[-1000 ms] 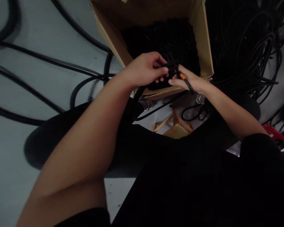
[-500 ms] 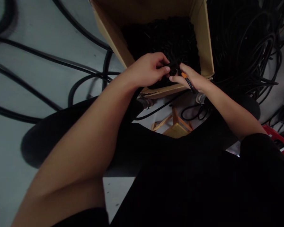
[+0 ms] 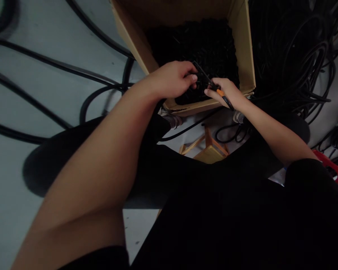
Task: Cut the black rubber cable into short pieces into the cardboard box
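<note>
Over the near side of an open cardboard box (image 3: 245, 52), both hands work close together. My right hand (image 3: 228, 90) is closed around a hand tool (image 3: 224, 98) with an orange-and-black handle; its exact kind is too dark to tell. A thin dark length runs from the tool up toward my left fingers; whether it belongs to the tool is unclear. My left hand (image 3: 176, 79) is closed in a pinch just left of it. What those fingers hold, if anything, blends into the dark. Many small black pieces (image 3: 197, 43) fill the box below.
Thick black cables (image 3: 53, 67) lie across the grey floor at left. A large heap of coiled black cable (image 3: 295, 56) sits right of the box. Below are a small wooden stool (image 3: 210, 153) and a red plastic item (image 3: 336, 170) at far right.
My left hand has drawn slightly left, widening the space between the hands. The thin dark length now shows between them. My right hand stays nearly in place with the tool.
</note>
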Demonstrator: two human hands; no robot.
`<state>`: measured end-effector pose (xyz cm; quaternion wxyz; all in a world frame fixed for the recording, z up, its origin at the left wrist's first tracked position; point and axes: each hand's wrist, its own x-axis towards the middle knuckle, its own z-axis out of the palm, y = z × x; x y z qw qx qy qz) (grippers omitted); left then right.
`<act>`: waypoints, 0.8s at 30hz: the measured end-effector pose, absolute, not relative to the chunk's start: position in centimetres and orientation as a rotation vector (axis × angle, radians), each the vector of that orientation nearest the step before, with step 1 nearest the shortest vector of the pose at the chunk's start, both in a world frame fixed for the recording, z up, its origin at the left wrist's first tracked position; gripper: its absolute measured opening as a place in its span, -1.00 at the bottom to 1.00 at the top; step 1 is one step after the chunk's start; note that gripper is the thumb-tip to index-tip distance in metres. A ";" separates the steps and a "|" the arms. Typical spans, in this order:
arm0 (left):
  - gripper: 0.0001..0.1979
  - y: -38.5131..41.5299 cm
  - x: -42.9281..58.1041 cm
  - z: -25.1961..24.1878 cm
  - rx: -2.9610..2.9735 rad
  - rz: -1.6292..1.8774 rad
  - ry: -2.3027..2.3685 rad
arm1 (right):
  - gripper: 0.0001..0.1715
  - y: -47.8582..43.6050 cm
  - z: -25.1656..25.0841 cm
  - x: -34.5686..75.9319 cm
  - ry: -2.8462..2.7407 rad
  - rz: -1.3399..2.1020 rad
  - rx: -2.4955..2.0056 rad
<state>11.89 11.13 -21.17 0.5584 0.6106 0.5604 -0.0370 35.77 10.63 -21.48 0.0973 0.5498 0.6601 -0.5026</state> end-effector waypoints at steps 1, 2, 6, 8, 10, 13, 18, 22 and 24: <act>-0.45 11.2 11.9 -21.3 1.450 -0.092 1.326 | -0.76 10.6 -21.4 35.8 1.966 -1.448 1.616; -0.47 11.2 11.8 -21.3 1.461 -0.100 1.335 | -0.77 10.6 -21.4 35.9 1.980 -1.410 1.603; -0.48 11.4 12.2 -21.1 1.501 -0.188 1.354 | -0.75 10.3 -21.4 36.0 2.027 -1.313 1.525; -0.48 11.4 12.4 -20.9 1.509 -0.230 1.345 | -0.71 10.2 -21.4 35.9 2.011 -1.282 1.509; -0.50 11.4 12.4 -21.0 1.494 -0.241 1.346 | -0.67 10.1 -21.3 35.8 1.979 -1.252 1.508; -0.56 11.4 12.2 -21.8 1.434 -0.207 1.345 | -0.63 10.1 -21.1 35.5 1.956 -1.245 1.521; -0.49 11.2 11.9 -22.8 1.420 -0.208 1.354 | -0.62 10.3 -21.0 35.5 1.926 -1.265 1.533; -0.26 11.2 11.8 -22.4 1.396 -0.158 1.415 | -0.71 10.4 -21.5 36.0 1.938 -1.250 1.516; -0.17 11.3 11.7 -22.0 1.402 -0.093 1.460 | -0.70 10.3 -21.9 36.4 1.939 -1.312 1.520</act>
